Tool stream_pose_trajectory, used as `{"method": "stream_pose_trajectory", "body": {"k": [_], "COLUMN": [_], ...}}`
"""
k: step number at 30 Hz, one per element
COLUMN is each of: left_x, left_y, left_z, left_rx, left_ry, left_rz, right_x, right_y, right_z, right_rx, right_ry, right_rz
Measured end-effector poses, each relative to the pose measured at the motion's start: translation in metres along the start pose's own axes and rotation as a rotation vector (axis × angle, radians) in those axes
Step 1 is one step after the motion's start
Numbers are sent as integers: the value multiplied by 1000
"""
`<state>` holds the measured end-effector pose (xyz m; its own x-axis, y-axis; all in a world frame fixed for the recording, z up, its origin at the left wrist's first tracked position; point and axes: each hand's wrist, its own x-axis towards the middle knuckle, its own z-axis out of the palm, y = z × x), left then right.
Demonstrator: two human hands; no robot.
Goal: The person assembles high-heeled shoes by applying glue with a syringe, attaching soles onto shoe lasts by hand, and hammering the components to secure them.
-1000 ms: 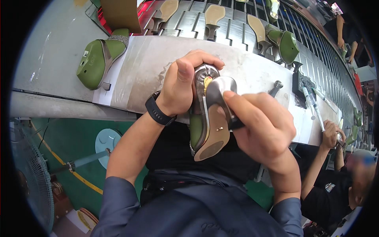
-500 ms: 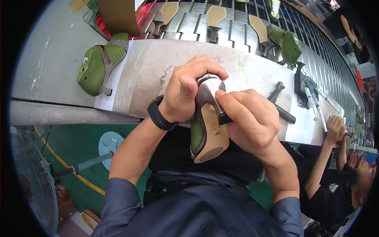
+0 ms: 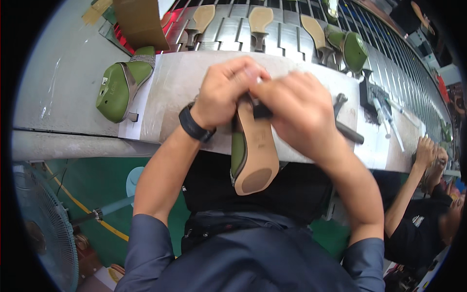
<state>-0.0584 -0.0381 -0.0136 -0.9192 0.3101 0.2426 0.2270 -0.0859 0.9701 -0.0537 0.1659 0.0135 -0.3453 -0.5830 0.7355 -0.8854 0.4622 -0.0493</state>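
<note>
A heeled shoe [image 3: 261, 146] on a green shoe last [image 3: 238, 153] is held over the bench edge, tan sole facing up and toe pointing at my body. My left hand [image 3: 221, 92], with a black watch on its wrist, is closed round the shoe's heel end. Opposite it, my right hand [image 3: 299, 107] is closed at the heel, close beside the dark heel tip [image 3: 262, 111]; motion smears its fingers. Most of the heel is hidden by both hands.
A green last with straps [image 3: 118, 92] stands on the left of the bench. To the right are a hammer [image 3: 348, 129] and syringes [image 3: 384, 117]. Beyond runs a slatted metal conveyor [image 3: 228, 36] carrying several soles with heels. A fan [image 3: 46, 228] stands lower left; a co-worker [image 3: 418, 209] works at right.
Both hands have moved up at the heel, and the right now covers much more of it. The shoe has turned so its sole faces up more fully.
</note>
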Motion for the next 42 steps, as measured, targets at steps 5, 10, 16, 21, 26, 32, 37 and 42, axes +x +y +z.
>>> {"method": "stream_pose_trajectory", "body": {"k": [5, 10, 16, 21, 26, 32, 37, 42], "left_x": [6, 14, 32, 32, 30, 39, 38, 41], "left_y": [-19, -11, -31, -31, -32, -34, -33, -35], "left_z": [-18, 19, 27, 28, 32, 34, 29, 30], "left_rx": [-70, 237, 108, 262, 341, 448, 577, 623], "left_ry": [81, 139, 130, 145, 201, 153, 126, 123], "left_rz": [86, 133, 133, 121, 149, 70, 229, 266], "right_x": [7, 55, 53, 51, 44, 43, 0, -19], "right_y": [9, 4, 28, 29, 19, 16, 21, 10], "right_z": [-24, -56, -44, -41, -35, -36, -31, -18], "right_rx": [716, 468, 170, 93, 56, -49, 66, 659], "right_ry": [-114, -497, -870, -920, -811, -860, -521, -362], "right_rz": [923, 807, 491, 574, 635, 879, 856, 1119]}}
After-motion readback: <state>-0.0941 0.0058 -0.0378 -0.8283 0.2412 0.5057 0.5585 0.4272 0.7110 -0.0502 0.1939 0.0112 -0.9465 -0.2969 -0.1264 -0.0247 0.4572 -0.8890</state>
